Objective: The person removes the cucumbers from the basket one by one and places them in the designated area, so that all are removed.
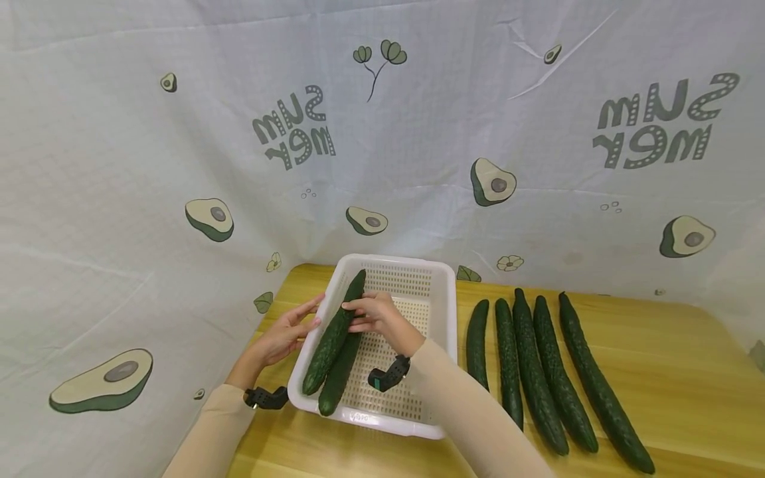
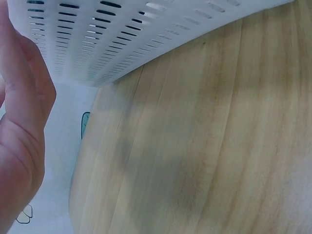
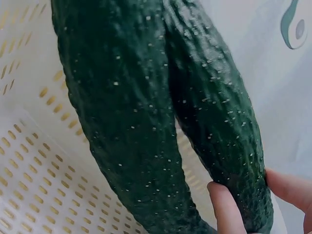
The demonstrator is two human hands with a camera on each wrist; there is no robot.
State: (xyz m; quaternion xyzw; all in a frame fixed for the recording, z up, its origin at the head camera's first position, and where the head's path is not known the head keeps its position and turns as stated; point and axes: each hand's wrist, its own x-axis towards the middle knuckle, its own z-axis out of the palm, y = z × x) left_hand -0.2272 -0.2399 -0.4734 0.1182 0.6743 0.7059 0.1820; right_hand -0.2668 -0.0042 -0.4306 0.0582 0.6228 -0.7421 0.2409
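My right hand (image 1: 382, 317) pinches a dark green cucumber (image 1: 332, 335) near its upper part, inside a white plastic basket (image 1: 448, 312). A second cucumber (image 1: 342, 375) lies close beside it in the basket. The right wrist view shows thumb and finger on either side of the held cucumber (image 3: 219, 102), with the other cucumber (image 3: 117, 97) on the left. At the basket's left side, my left hand (image 1: 285, 335) rests by the rim with fingers fairly straight. The left wrist view catches that hand (image 2: 22, 117) beside the slotted outer wall (image 2: 112, 34); its fingertips are out of frame.
To the basket's right, several cucumbers (image 1: 532, 372) lie in a row on the yellow wood-grain table (image 1: 675, 378). A white cloth (image 1: 418, 166) printed with avocados hangs behind the table and along its left side.
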